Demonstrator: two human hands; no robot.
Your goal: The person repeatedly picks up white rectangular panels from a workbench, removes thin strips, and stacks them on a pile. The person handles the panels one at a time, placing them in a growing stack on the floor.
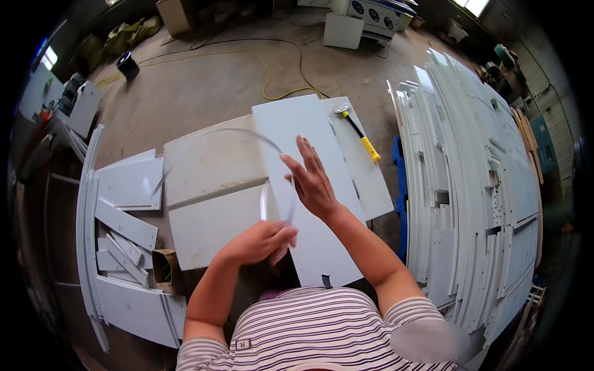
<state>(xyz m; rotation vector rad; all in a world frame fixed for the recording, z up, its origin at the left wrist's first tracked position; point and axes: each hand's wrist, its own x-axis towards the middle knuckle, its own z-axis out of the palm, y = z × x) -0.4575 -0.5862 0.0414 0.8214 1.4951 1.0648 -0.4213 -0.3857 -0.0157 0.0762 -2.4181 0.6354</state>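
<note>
My left hand (269, 240) is closed around a thin, pale, see-through strip (250, 133), blurred by motion. From that hand the strip rises past my right fingertips and loops over to the left. My right hand (314, 182) is raised with its fingers stretched out, its thumb and forefinger by the strip. Under both hands lies a long white panel (303, 133), with a small black piece (326, 281) at its near edge. A hammer (360, 133) with a yellow grip rests on another pale board (365, 179) to the right.
Two worn pale boards (213, 161) lie left of the panel. Further left are stacked white panels (130, 185), narrow offcuts (127, 226) and an open cardboard box (164, 267). Tall stacks of white panels (467, 185) stand at right beside a blue pallet (401, 198). A yellow hose (269, 83) crosses the floor.
</note>
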